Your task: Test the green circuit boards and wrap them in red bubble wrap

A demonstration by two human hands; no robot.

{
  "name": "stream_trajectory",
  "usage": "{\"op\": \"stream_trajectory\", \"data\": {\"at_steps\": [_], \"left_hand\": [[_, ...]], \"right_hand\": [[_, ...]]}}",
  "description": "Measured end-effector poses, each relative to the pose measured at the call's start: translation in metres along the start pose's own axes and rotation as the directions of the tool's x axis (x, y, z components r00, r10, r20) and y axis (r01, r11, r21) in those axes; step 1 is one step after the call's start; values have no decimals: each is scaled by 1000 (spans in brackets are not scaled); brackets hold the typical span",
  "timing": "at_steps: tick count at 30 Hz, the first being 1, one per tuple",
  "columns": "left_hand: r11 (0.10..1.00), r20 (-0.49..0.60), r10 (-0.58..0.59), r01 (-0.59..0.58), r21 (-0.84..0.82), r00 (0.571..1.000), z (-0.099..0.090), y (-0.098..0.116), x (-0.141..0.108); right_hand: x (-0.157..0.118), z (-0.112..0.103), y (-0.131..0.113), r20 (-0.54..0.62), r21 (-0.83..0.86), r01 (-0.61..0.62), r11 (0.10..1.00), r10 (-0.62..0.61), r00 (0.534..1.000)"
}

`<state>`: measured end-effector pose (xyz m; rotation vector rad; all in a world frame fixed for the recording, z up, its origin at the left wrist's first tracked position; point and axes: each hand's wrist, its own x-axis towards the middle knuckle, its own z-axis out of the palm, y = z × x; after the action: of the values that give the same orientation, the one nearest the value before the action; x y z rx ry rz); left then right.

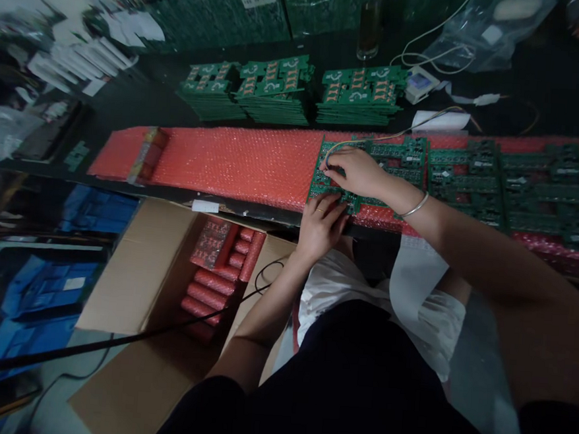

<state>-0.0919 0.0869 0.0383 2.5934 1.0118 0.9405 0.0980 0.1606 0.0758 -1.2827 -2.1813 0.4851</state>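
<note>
Open red bubble wrap [234,160] between taped bundle [148,154] and circuit boards [418,148]

This is a workshop, of the kind where electronics are put together or checked. Green circuit boards [463,179] lie in a row on red bubble wrap [234,157] along a long dark bench [144,88], and more stand in stacks [273,90] behind them. A small device [420,84] with a screen and cables sits near the stacks. Below, an open cardboard box [140,259] holds red-wrapped bundles [210,287], and blue bins or bags [47,286], hard to tell which, fill the space beside it.
</note>
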Motion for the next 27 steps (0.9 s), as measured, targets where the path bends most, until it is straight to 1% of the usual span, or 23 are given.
{"op": "stream_trajectory", "data": {"at_steps": [4, 7, 11, 13, 15, 16, 17, 18, 20, 22, 24, 27], "left_hand": [[999, 19, -21, 20, 43, 1000, 1, 3, -1], [998, 11, -19, 18, 56, 1000, 1, 3, -1], [997, 37, -46, 43, 60, 998, -2, 4, 1], [997, 2, -51, 51, 63, 999, -3, 10, 1], [998, -72, -30, 34, 52, 997, 0, 23, 0], [1000, -99, -4, 7, 29, 995, 5, 32, 0], [999, -102, 33, -34, -10, 994, 11, 43, -1], [995, -77, 76, -81, -60, 994, 18, 55, -2], [975, 29, 160, -153, -162, 987, 38, 79, -5], [959, 138, 218, -186, -212, 966, 60, 100, -7], [958, 203, 242, -201, -203, 949, 81, 112, -9], [965, 222, 245, -214, -153, 944, 102, 116, -10]], "right_hand": [[1, 0, 4, 14, 6, 14, 1000, -14, 1000], [2, 0, 6, 15, -7, -4, 1000, 4, 1000], [3, 0, 8, 17, 0, -15, 1000, 15, 1000], [4, -1, 10, 23, 14, 2, 1000, -2, 1000], [6, -3, 11, 38, 29, 4, 1000, -5, 999], [7, -4, 12, 48, 39, -6, 999, 4, 999], [7, -5, 12, 59, 52, -21, 998, 18, 998], [8, -6, 12, 69, 67, -40, 997, 35, 997], [9, -6, 13, 79, 96, -85, 992, 77, 994], [9, -6, 12, 73, 118, -123, 985, 114, 991], [9, -5, 12, 66, 127, -143, 982, 136, 989], [8, -5, 10, 63, 123, -152, 981, 145, 987]]}}
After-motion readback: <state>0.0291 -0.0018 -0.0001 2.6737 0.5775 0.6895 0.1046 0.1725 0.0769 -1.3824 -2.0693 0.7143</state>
